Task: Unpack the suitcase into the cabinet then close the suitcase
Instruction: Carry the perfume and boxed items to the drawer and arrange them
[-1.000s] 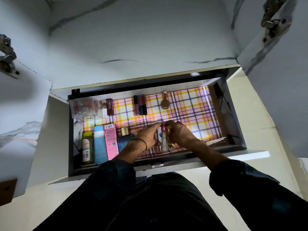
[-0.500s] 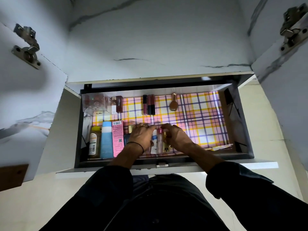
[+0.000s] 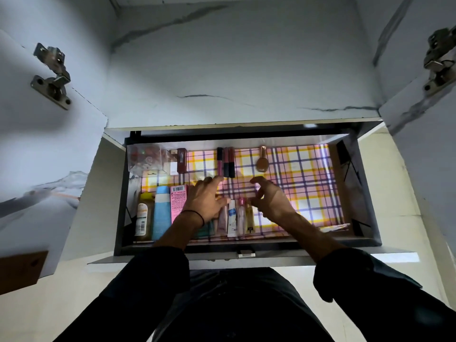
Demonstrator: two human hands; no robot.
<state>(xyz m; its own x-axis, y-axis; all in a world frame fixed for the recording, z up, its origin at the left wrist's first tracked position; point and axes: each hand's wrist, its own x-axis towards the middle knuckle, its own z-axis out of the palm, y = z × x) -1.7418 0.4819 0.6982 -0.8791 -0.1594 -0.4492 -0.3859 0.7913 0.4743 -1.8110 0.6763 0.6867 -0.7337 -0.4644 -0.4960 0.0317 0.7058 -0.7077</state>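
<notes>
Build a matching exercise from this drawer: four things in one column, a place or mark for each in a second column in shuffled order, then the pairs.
Column one
1. clear plastic box
2. blue tube
3. nail polish bottle
4. left hand

Column two
A. back row, alone to the right of the lip gloss tubes
B. back left corner of the drawer
C. front row, between the yellow-capped bottle and the pink box
D. dark band round the wrist

Pairs: 1-B, 2-C, 3-A, 4-D
</notes>
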